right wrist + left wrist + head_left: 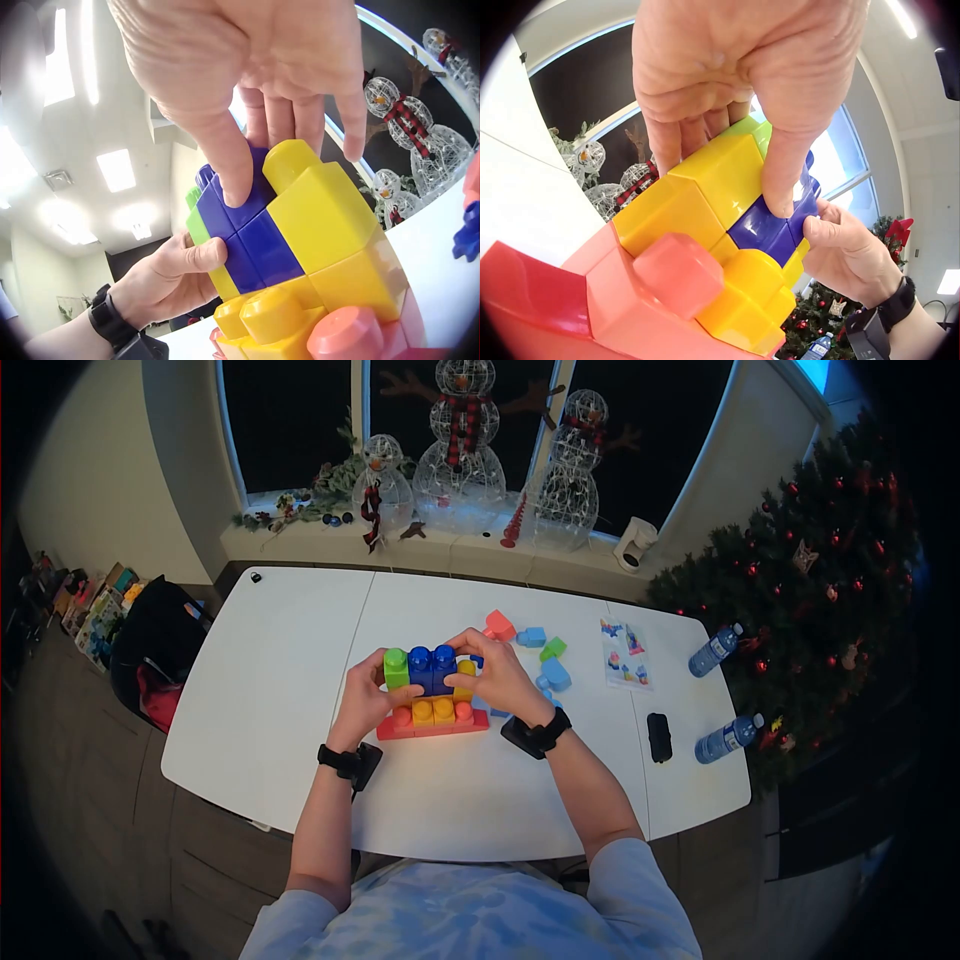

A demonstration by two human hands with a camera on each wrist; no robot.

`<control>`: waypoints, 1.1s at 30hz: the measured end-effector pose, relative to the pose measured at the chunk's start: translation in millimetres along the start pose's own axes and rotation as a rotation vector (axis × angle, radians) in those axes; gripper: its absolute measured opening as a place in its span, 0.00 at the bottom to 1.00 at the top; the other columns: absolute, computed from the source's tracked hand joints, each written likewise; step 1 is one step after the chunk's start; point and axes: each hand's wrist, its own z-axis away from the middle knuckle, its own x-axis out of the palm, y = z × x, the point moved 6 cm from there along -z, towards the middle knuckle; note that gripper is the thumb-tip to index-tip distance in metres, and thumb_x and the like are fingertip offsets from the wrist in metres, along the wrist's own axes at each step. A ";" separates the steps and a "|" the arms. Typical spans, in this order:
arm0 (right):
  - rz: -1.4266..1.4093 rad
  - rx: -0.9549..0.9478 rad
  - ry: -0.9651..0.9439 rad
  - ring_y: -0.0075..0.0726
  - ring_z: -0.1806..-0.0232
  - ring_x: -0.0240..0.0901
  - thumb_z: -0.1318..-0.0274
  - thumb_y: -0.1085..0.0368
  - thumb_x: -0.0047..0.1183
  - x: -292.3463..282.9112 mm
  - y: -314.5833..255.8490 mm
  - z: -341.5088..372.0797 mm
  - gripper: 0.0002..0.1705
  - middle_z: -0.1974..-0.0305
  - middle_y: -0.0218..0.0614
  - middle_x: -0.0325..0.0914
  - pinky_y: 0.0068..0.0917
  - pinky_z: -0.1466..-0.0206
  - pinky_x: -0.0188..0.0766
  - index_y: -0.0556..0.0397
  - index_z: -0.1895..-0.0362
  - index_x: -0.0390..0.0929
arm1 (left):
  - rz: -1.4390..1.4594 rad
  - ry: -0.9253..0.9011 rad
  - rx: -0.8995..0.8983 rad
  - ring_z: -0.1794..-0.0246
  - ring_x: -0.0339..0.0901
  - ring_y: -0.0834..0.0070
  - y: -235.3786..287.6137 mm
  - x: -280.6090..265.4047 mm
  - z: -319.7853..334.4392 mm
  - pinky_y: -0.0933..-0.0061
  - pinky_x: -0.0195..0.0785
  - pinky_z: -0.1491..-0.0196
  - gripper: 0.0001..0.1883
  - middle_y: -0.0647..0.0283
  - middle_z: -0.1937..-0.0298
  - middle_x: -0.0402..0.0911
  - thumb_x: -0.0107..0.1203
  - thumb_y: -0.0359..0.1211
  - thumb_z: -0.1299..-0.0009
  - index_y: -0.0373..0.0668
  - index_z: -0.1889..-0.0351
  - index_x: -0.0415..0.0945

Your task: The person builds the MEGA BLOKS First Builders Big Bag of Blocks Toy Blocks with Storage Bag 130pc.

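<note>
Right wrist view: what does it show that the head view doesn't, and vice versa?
Only right wrist: ceiling light panels and a ceiling vent.
Only head: water bottles, printed sheet, decorated Christmas tree.
Both: left hand and right hand gripping the toy-block stack; wire-frame snowmen; white table.

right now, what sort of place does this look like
Probably a common room decorated for Christmas: wire snowmen stand by dark windows, and a trimmed tree stands beside the white table.
</note>
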 end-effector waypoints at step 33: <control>0.631 0.152 0.047 0.57 0.42 0.76 0.55 0.84 0.56 -127.5 177.4 36.0 0.27 0.48 0.43 0.81 0.43 0.36 0.74 0.48 0.50 0.86 | -0.027 -0.031 -0.042 0.52 0.82 0.77 3.2 0.3 1.7 0.72 0.78 0.46 0.22 0.65 0.55 0.85 0.75 0.24 0.39 0.36 0.48 0.78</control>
